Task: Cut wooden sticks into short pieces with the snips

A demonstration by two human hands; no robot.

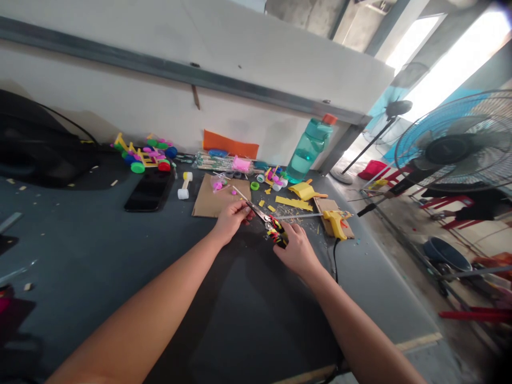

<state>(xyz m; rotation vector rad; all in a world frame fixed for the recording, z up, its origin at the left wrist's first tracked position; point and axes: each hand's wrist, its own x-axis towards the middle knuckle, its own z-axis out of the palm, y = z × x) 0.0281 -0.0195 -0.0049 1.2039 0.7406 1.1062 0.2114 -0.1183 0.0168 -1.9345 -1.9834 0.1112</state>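
My right hand is closed around the handles of scissors, marked black, red and yellow. Their blades point up and left, toward my left hand. The fingers of that hand are pinched together by the blade tips. A thin pale stick juts out there, seemingly between those fingertips. Just beyond lies a cardboard sheet with small pink pieces on it. Yellow scraps and a green ring are scattered close to the blades.
A yellow glue gun rests on cardboard at the right, its cord trailing down. Behind are a teal water bottle and bundled sticks. Left of them are a black phone and colourful wheeled toys. A fan stands beyond the table.
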